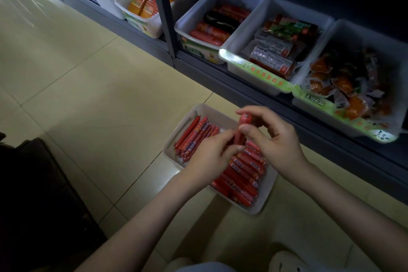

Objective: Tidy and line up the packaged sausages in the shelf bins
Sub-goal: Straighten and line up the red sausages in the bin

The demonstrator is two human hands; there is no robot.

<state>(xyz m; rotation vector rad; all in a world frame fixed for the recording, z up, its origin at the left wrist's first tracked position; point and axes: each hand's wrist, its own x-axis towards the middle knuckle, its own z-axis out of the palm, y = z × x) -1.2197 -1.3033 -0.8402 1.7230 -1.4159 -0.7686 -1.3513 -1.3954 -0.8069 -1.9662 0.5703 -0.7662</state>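
We are logging both hands over a white bin (268,194) that is sitting on the tiled floor (99,95).

The right hand (273,139) is gripping a single sausage (244,122), red and standing nearly upright. Its thumb is pressing the front and its fingers are curling round the back.

The left hand (205,157) is reaching in from the other side. Its fingertips are pinching the lower part of the same single sausage, just beside the right thumb.

Directly under the hands, the white bin is holding two batches of red sausages:
- A left batch (194,137) is lying side by side just beyond the left hand.
- A stacked batch (242,174) is lying crosswise between and below the two wrists.

Beyond the right hand, a grey shelf (242,86) is carrying more bins:
- A far bin (198,15) is holding red sausages and one dark one.
- A middle bin (242,35) is holding clear-wrapped packs.
- A near bin (344,35) is holding orange packets.

We are noting further tubs beyond the left hand. Their contents are too small for us to identify.
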